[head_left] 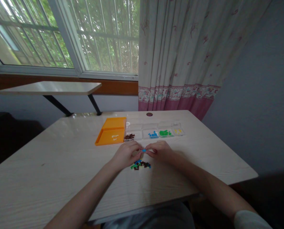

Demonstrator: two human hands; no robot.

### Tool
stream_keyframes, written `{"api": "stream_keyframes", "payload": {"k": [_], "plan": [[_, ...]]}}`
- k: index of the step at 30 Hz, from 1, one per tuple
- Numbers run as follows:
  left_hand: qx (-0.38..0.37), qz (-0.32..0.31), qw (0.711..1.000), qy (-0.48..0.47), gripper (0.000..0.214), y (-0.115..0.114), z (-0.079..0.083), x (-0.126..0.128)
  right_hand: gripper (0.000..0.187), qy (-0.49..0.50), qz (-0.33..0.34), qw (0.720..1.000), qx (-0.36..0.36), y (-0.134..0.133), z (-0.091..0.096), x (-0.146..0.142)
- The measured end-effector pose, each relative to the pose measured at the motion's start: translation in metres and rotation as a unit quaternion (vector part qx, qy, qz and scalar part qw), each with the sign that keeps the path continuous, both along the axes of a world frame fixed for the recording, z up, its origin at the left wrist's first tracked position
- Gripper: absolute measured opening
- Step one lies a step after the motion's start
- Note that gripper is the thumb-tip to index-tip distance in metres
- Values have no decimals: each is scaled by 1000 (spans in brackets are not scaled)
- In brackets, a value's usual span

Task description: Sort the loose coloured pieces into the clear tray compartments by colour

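My left hand (128, 154) and my right hand (160, 150) meet above the table, fingertips pinched on a small blue plastic piece (144, 150) between them. Just below my hands lies a loose pile of small brown, green and blue pieces (140, 164) on the tabletop. Beyond my fingers stands a clear compartment tray (142, 135). Its near compartments hold brown pieces (129, 136), blue pieces (153, 135), green pieces (165, 133) and yellow pieces (178, 131). The exact shape of the blue piece is too small to make out.
Left of the clear tray is an orange tray (105, 138) with a few white pieces (114, 137) in its near section. A raised shelf (53, 87) on black legs stands at the table's back left. Behind the wooden table (67, 165) are a window and a curtain (177, 57).
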State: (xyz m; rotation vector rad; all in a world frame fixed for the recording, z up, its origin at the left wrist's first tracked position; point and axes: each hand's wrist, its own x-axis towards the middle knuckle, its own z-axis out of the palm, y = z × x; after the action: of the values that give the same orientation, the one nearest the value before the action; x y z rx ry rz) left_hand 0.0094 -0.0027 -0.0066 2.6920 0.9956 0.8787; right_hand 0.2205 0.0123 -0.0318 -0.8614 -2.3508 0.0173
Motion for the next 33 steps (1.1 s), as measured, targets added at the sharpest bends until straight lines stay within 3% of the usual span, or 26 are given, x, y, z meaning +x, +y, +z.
{"api": "stream_keyframes", "payload": {"k": [9, 24, 33], "plan": [[-7, 5, 1000, -1, 16, 1, -4, -1, 21, 12, -4, 999, 32, 1, 1, 1], [-14, 8, 1000, 9, 18, -1, 0, 0, 19, 9, -1, 1000, 17, 3, -3, 2], [-9, 12, 999, 52, 19, 0, 1, -1, 22, 8, -15, 1000, 18, 0, 6, 3]]}}
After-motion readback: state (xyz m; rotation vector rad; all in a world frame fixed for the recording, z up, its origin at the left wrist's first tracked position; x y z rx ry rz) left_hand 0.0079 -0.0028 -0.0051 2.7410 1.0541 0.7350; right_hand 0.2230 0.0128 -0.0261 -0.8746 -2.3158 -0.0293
